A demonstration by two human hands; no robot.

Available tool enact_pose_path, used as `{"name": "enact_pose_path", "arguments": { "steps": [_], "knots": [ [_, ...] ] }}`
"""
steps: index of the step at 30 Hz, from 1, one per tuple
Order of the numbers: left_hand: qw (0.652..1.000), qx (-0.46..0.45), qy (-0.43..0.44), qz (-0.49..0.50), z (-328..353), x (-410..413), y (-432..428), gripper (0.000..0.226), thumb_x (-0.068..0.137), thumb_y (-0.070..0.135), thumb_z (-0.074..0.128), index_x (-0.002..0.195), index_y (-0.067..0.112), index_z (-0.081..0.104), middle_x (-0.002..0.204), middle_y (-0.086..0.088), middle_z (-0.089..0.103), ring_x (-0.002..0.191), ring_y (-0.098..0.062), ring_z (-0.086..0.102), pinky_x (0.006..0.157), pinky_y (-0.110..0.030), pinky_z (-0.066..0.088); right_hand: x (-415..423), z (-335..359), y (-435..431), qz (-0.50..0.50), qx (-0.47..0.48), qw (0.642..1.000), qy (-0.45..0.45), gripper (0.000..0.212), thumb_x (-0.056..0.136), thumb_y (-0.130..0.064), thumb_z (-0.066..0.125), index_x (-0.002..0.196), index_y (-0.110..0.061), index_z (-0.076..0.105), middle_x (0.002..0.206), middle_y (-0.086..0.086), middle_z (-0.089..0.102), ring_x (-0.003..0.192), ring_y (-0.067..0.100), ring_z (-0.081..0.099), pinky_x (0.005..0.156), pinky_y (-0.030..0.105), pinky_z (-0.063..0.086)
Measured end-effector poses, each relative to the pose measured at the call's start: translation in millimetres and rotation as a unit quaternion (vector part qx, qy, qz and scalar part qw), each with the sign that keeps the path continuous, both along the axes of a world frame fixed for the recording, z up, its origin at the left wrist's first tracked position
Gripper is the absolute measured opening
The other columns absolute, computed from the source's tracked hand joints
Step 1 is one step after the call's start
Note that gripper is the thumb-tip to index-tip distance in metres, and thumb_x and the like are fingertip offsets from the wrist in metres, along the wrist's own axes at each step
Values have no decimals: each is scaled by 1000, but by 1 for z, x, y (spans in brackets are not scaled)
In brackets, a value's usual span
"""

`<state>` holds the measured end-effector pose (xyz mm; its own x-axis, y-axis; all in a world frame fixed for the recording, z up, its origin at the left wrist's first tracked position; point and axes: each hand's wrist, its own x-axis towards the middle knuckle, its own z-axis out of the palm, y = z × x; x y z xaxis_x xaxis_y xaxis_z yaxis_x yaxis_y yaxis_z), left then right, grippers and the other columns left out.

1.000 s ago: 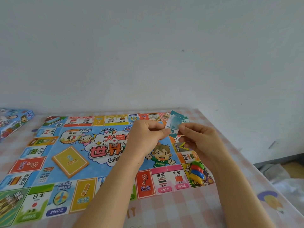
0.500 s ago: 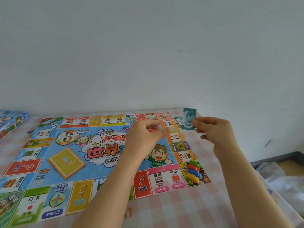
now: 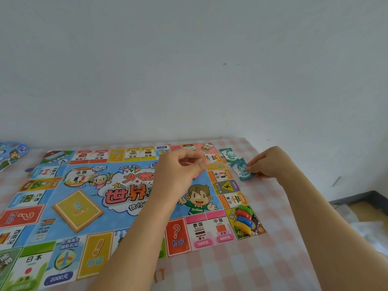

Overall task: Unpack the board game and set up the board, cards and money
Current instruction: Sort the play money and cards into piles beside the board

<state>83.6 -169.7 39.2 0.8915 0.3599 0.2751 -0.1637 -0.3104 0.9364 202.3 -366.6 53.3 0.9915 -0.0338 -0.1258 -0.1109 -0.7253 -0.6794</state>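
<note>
Box (image 3: pixel 11 155) lies at the far left edge of the checked tablecloth (image 3: pixel 241 269), clear of the game board (image 3: pixel 69 215) spread flat with a die (image 3: pixel 137 183) near its centre and coloured pawns (image 3: pixel 244 220) stacked on the start corner. Above the board the left hand (image 3: pixel 178 175) pinches red cards between thumb and fingers, probably awaiting placement. Just off the board's right edge the right hand (image 3: pixel 269 162) presses a teal 100 banknote (image 3: pixel 241 170) down beside a green 1000 banknote (image 3: pixel 229 154), seemingly sorting denominations, before a plain pale wall (image 3: pixel 189 70).
</note>
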Motion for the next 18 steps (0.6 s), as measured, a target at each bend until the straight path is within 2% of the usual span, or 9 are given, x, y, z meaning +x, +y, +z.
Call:
{"name": "enact_pose_path", "arguments": {
  "steps": [3, 8, 13, 18],
  "knots": [
    [1000, -4, -3, 3, 1, -1, 1, 14, 79, 23, 74, 75, 34, 65, 75, 20, 63, 67, 15, 58, 55, -6, 46, -1, 1, 1, 1, -17, 1000, -6, 18, 71, -16, 82, 60, -20, 69, 69, 4, 71, 77, 23, 71, 80, 39, 58],
    [1000, -2, -4, 9, 1, 0, 2, 14, 79, 26, 73, 75, 36, 65, 81, 18, 65, 78, 2, 61, 65, -21, 51, -1, -1, 3, 1, -36, 999, -23, 16, 70, -18, 83, 61, -20, 70, 70, 3, 72, 72, 20, 71, 77, 39, 59],
    [1000, -5, -2, 14, 3, -3, 2, 15, 79, 26, 73, 75, 37, 64, 78, 21, 64, 74, 7, 60, 60, -12, 46, -3, -1, 2, 3, -44, 999, -28, 15, 70, -18, 83, 62, -20, 71, 68, 3, 72, 70, 19, 71, 76, 38, 59],
    [999, -19, -3, 37, 6, -4, 6, 5, 80, 25, 72, 81, 28, 69, 81, 15, 68, 77, 0, 62, 61, -19, 49, -10, 7, 0, 2, -42, 997, -64, 5, 75, -16, 79, 73, -15, 75, 71, 5, 72, 71, 19, 70, 78, 37, 58]
  ]
}}
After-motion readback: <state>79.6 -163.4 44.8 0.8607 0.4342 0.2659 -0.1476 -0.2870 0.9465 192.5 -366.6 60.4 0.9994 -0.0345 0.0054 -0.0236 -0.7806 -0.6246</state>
